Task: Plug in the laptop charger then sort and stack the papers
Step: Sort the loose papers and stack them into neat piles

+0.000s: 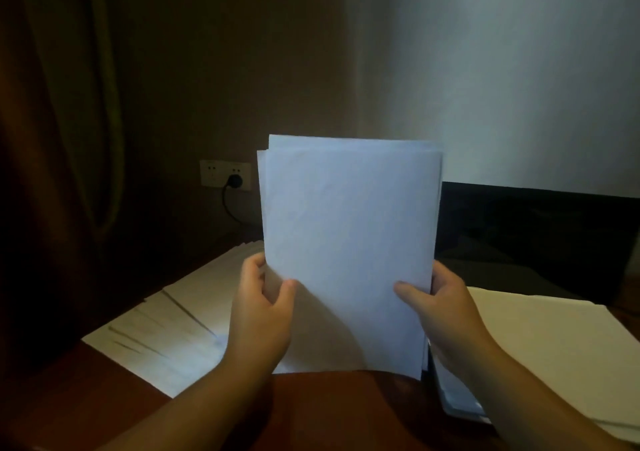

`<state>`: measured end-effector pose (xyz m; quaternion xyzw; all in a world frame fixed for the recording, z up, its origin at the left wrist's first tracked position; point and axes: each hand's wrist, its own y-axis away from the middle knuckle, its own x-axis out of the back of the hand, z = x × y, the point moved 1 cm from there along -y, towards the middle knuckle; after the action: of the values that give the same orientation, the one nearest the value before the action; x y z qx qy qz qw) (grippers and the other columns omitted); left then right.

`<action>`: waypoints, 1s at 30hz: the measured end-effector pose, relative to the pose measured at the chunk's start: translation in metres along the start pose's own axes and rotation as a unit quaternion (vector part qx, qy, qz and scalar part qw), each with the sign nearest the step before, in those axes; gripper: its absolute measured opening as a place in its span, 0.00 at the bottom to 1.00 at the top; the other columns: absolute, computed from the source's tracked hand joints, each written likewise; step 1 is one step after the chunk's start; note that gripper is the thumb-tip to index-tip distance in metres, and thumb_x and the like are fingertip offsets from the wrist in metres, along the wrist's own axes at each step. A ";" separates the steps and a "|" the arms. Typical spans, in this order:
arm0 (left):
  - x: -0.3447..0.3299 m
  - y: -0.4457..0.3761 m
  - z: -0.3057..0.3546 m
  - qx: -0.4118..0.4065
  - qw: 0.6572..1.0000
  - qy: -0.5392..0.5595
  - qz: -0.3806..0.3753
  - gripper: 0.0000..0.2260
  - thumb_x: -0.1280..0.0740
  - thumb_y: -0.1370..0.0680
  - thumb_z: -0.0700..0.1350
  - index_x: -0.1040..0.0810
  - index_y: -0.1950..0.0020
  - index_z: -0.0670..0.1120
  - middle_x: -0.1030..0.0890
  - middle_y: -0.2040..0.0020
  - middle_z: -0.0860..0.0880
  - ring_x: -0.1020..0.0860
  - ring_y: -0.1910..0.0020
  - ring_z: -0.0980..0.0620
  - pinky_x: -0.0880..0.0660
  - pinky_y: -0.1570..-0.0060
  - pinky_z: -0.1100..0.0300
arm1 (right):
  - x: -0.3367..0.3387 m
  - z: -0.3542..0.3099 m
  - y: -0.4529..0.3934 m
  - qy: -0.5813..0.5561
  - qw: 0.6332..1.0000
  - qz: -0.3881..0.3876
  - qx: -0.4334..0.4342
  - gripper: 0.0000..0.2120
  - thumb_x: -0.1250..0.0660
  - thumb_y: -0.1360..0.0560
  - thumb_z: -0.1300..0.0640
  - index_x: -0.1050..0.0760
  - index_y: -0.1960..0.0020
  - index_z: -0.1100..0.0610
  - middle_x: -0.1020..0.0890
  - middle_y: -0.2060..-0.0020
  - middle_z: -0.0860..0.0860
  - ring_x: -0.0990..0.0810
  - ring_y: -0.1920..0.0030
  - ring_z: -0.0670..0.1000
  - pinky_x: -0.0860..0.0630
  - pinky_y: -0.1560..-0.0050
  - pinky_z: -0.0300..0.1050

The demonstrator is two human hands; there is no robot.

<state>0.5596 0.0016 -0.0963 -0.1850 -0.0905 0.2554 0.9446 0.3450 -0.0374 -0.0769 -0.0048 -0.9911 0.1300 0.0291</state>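
Observation:
I hold a bundle of white papers point(349, 242) upright above the desk, its top edges slightly uneven. My left hand point(259, 315) grips the bundle's lower left edge, thumb on the front. My right hand point(440, 305) grips the lower right edge the same way. A black charger plug point(234, 180) sits in the white wall socket point(225, 173), its cable hanging down behind the desk. More white sheets point(166, 329) lie fanned out on the desk at the left, and another stack of paper point(547, 346) lies at the right.
The reddish-brown desk point(329, 409) runs under my arms. A dark laptop screen point(536, 239) stands at the back right behind the held papers. A dark curtain point(62, 104) hangs at the left.

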 end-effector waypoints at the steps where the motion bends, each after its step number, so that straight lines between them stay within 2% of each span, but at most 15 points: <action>1: -0.001 0.004 -0.003 0.006 1.000 -0.003 -0.006 0.17 0.33 0.20 0.44 0.33 0.35 0.58 0.23 0.41 0.60 0.22 0.43 0.58 0.20 0.45 0.56 | 0.000 0.004 0.003 0.002 1.000 0.000 -0.008 0.13 0.31 0.22 0.58 0.25 0.40 0.46 0.18 0.48 0.43 0.19 0.48 0.48 0.21 0.55 0.43; 3: -0.003 0.010 -0.008 0.012 1.000 -0.017 -0.018 0.15 0.33 0.19 0.43 0.32 0.38 0.59 0.22 0.42 0.59 0.22 0.47 0.62 0.21 0.50 0.61 | -0.001 0.012 0.007 0.009 1.000 0.006 -0.023 0.12 0.32 0.22 0.58 0.25 0.41 0.46 0.18 0.49 0.42 0.19 0.48 0.48 0.21 0.55 0.43; 6: -0.003 0.014 -0.013 0.023 0.999 -0.018 -0.029 0.12 0.34 0.19 0.43 0.31 0.45 0.61 0.20 0.47 0.58 0.20 0.52 0.62 0.18 0.57 0.59 | 0.000 0.018 0.009 0.003 0.999 0.007 -0.032 0.10 0.33 0.21 0.57 0.24 0.41 0.47 0.17 0.50 0.42 0.18 0.50 0.48 0.21 0.57 0.41; 8: -0.004 0.015 -0.013 0.029 0.999 -0.022 -0.031 0.12 0.34 0.19 0.42 0.31 0.46 0.60 0.20 0.48 0.57 0.19 0.53 0.60 0.18 0.59 0.58 | 0.000 0.018 0.009 0.006 0.999 0.006 -0.037 0.09 0.34 0.20 0.55 0.24 0.41 0.47 0.17 0.50 0.43 0.18 0.50 0.48 0.22 0.57 0.40; 11: -0.002 0.015 -0.011 0.028 0.999 -0.037 -0.026 0.12 0.35 0.18 0.41 0.31 0.44 0.58 0.20 0.48 0.56 0.19 0.55 0.57 0.17 0.61 0.56 | -0.002 0.013 0.009 0.006 0.999 0.007 -0.045 0.06 0.36 0.19 0.54 0.25 0.45 0.45 0.18 0.52 0.40 0.19 0.51 0.47 0.24 0.60 0.37; 13: 0.000 0.011 -0.007 0.026 0.998 -0.049 -0.022 0.12 0.35 0.18 0.41 0.32 0.39 0.56 0.23 0.45 0.56 0.20 0.52 0.55 0.17 0.60 0.55 | -0.001 0.008 0.009 0.014 0.999 -0.008 -0.039 0.07 0.37 0.19 0.55 0.24 0.48 0.43 0.17 0.56 0.37 0.17 0.54 0.43 0.24 0.62 0.34; 16: 0.002 0.001 0.004 0.011 0.998 -0.052 -0.027 0.15 0.35 0.19 0.42 0.33 0.36 0.56 0.26 0.43 0.57 0.22 0.49 0.53 0.18 0.58 0.54 | 0.005 -0.002 0.007 0.036 0.999 -0.007 -0.016 0.09 0.37 0.19 0.56 0.24 0.45 0.42 0.18 0.54 0.36 0.18 0.53 0.41 0.25 0.63 0.30; 19: 0.000 -0.011 0.016 -0.017 0.997 -0.070 -0.042 0.18 0.35 0.19 0.40 0.34 0.36 0.58 0.29 0.49 0.62 0.25 0.51 0.57 0.23 0.58 0.61 | 0.016 -0.010 0.006 0.045 0.999 0.005 -0.004 0.11 0.36 0.19 0.58 0.23 0.46 0.42 0.17 0.54 0.36 0.18 0.50 0.44 0.22 0.56 0.36; 21: -0.005 -0.020 0.026 -0.029 0.994 -0.089 -0.060 0.17 0.34 0.20 0.39 0.33 0.38 0.57 0.29 0.51 0.63 0.26 0.52 0.59 0.26 0.58 0.64 | 0.025 -0.014 0.010 0.039 0.999 0.009 -0.018 0.12 0.36 0.20 0.60 0.22 0.50 0.43 0.17 0.58 0.33 0.17 0.52 0.46 0.20 0.59 0.38; 23: -0.013 -0.026 0.035 -0.025 0.991 -0.105 -0.081 0.16 0.33 0.20 0.39 0.32 0.38 0.56 0.28 0.50 0.62 0.26 0.46 0.55 0.23 0.49 0.57 | 0.034 -0.016 0.017 0.021 0.999 0.015 -0.044 0.12 0.36 0.20 0.62 0.21 0.50 0.45 0.16 0.58 0.36 0.16 0.52 0.50 0.17 0.60 0.45; 25: -0.023 -0.029 0.044 -0.011 0.986 -0.130 -0.102 0.19 0.32 0.20 0.41 0.31 0.33 0.54 0.28 0.46 0.58 0.26 0.43 0.52 0.22 0.43 0.47 | 0.045 -0.016 0.025 -0.002 0.997 0.022 -0.072 0.12 0.37 0.21 0.65 0.19 0.49 0.50 0.14 0.57 0.42 0.17 0.51 0.57 0.18 0.51 0.59; 27: -0.037 -0.029 0.052 -0.017 0.981 -0.158 -0.108 0.22 0.31 0.21 0.42 0.33 0.30 0.55 0.28 0.47 0.57 0.26 0.46 0.52 0.20 0.48 0.51 | 0.057 -0.015 0.033 -0.029 0.994 0.039 -0.101 0.12 0.39 0.22 0.68 0.19 0.49 0.55 0.14 0.58 0.46 0.20 0.47 0.64 0.25 0.44 0.68; 29: -0.049 -0.025 0.060 -0.038 0.977 -0.181 -0.101 0.24 0.30 0.21 0.44 0.34 0.29 0.56 0.27 0.49 0.58 0.26 0.51 0.55 0.22 0.57 0.61 | 0.070 -0.014 0.041 -0.060 0.989 0.064 -0.121 0.12 0.40 0.22 0.69 0.20 0.48 0.58 0.14 0.58 0.48 0.23 0.43 0.67 0.25 0.40 0.66; 30: -0.055 -0.021 0.063 -0.047 0.977 -0.186 -0.096 0.24 0.30 0.21 0.45 0.34 0.28 0.56 0.26 0.47 0.57 0.25 0.51 0.55 0.23 0.58 0.62 | 0.076 -0.013 0.045 -0.076 0.986 0.078 -0.128 0.13 0.40 0.22 0.69 0.20 0.48 0.59 0.14 0.57 0.50 0.24 0.42 0.67 0.25 0.40 0.64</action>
<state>0.5054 -0.0249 -0.0349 -0.1687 -0.2933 0.1891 0.9218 0.2700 0.0108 -0.0716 -0.0761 -0.9954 0.0041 -0.0576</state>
